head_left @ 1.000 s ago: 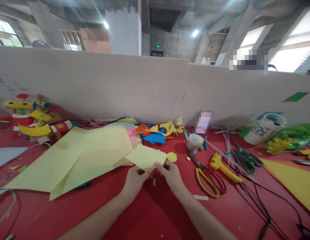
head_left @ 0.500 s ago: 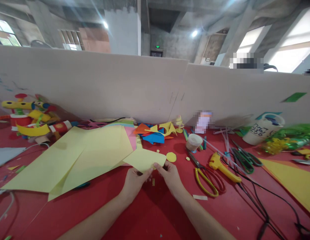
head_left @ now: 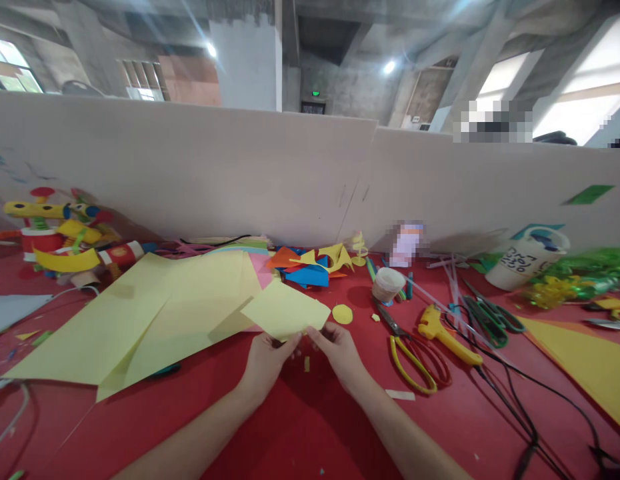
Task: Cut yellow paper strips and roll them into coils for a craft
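A small piece of pale yellow paper (head_left: 286,311) is held up over the red table, pinched along its near edge by both hands. My left hand (head_left: 270,360) grips its lower left part, thumb on top. Close beside it, my right hand (head_left: 335,343) pinches the lower right part between thumb and fingers. The fingers beneath the paper are partly hidden. Just beyond my right hand lies a yellow paper disc (head_left: 343,314). Large pale yellow sheets (head_left: 190,313) spread out to the left, partly behind the held piece.
On the right lie scissors with yellow and red handles (head_left: 415,360), a yellow glue gun (head_left: 447,335) with a black cord, and green-handled scissors (head_left: 493,319). A paper cup (head_left: 388,285) stands near coloured scraps (head_left: 307,275). A white partition (head_left: 215,173) runs along the back.
The held yellow paper has tilted up, so more of its face shows, and it has shifted slightly left. Both hands keep their hold.
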`<action>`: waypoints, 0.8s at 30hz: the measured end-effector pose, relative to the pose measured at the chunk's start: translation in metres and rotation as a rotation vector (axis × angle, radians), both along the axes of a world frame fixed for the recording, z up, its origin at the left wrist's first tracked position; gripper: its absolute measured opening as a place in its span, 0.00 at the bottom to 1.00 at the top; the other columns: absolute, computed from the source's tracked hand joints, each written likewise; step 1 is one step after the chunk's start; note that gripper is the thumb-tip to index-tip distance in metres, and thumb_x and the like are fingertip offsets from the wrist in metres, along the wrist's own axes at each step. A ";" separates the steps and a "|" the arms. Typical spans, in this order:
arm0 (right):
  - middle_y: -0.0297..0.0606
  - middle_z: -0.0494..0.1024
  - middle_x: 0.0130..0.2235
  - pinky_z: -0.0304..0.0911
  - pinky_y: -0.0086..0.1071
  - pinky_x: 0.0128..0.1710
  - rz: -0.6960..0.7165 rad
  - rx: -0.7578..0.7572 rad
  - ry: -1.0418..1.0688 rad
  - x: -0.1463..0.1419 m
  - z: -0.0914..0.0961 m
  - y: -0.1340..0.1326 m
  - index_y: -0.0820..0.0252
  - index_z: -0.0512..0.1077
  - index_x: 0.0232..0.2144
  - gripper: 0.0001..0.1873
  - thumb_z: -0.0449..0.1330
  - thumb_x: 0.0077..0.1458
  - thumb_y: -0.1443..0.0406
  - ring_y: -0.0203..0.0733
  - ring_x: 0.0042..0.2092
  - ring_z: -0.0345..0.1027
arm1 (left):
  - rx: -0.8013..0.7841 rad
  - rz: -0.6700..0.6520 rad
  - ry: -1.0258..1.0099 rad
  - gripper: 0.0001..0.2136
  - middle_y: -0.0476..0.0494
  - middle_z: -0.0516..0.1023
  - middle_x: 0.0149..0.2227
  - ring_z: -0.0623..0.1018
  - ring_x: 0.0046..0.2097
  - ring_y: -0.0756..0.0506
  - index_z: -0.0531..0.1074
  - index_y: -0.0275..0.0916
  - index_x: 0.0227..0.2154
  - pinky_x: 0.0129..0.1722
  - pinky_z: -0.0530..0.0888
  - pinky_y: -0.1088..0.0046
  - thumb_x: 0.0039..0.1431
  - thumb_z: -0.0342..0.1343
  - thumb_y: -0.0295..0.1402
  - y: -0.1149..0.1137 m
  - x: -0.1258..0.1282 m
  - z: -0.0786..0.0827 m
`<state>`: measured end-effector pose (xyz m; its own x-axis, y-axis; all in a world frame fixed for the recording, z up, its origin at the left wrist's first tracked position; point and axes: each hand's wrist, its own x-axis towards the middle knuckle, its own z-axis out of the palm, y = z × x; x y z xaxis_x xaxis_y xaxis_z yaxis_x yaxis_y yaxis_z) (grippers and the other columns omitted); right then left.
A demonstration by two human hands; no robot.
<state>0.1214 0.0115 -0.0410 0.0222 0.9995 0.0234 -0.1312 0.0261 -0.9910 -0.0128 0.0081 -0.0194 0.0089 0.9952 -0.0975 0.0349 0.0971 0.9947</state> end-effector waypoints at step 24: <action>0.28 0.63 0.16 0.48 0.26 0.22 -0.020 -0.008 0.001 0.003 -0.003 0.002 0.64 0.69 0.20 0.17 0.63 0.41 0.55 0.30 0.21 0.51 | 0.084 -0.005 0.021 0.08 0.49 0.74 0.16 0.71 0.20 0.49 0.73 0.35 0.17 0.22 0.67 0.77 0.41 0.61 0.35 -0.003 0.000 0.005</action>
